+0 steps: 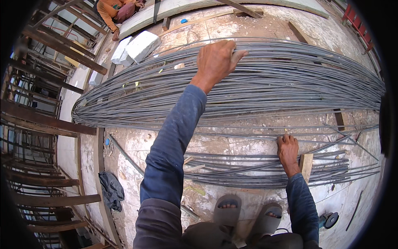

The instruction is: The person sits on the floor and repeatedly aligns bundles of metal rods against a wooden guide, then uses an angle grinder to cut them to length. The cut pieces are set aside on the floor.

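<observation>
A long bundle of grey steel rods [298,87] spreads across the floor, its bent ends gathered at the left. Over its far side, my left hand [217,62] is closed on a steel rod, thumb pointing right; the fingertips are partly hidden. Nearer to me and to the right, my right hand [288,151] curls its fingers round a thin single rod lying apart from the bundle. Below that, shorter cut rods [236,178] lie in a flat stack. A wooden piece [306,167] rests across them beside my right wrist.
An angle grinder [328,220] lies at the lower right. White blocks [143,45] stand at the far left, near another person [118,12] in orange. Timber beams [49,120] jut in from the left. A black plastic sheet [111,191] lies on the floor.
</observation>
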{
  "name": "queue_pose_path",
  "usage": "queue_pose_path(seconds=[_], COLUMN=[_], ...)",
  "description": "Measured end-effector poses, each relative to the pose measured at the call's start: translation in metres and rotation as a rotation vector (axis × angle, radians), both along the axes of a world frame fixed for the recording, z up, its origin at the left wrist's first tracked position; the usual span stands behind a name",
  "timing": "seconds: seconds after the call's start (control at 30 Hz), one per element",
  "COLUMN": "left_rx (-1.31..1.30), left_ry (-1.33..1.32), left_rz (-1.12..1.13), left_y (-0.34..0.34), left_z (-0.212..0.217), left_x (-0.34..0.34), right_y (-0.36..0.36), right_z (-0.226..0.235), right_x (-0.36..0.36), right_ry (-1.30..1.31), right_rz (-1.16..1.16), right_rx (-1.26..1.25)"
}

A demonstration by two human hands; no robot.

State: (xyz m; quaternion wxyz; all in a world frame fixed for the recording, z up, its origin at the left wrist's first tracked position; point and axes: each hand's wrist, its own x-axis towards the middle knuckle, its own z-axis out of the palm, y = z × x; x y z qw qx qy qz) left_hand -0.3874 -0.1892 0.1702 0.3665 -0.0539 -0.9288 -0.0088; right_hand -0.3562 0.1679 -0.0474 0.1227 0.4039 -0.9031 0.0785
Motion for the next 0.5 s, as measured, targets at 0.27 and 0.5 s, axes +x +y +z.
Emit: queue_pose_path(seconds=[0.27,0.5], left_rx=[-0.082,-0.016], left_ry=[0.04,0.019], left_rz=[-0.107,-0.056], left_y=[0.046,0.064], left_z=[-0.063,-0.015], left_x=[0.041,0.052], right_y=[0.023,0.091], right_z=[0.001,0.054], right_x=[0.029,0.054], right_ry=[-0.251,-0.53], right_rz=[0.085,0.112], right_rx=[-0.086,-0.106])
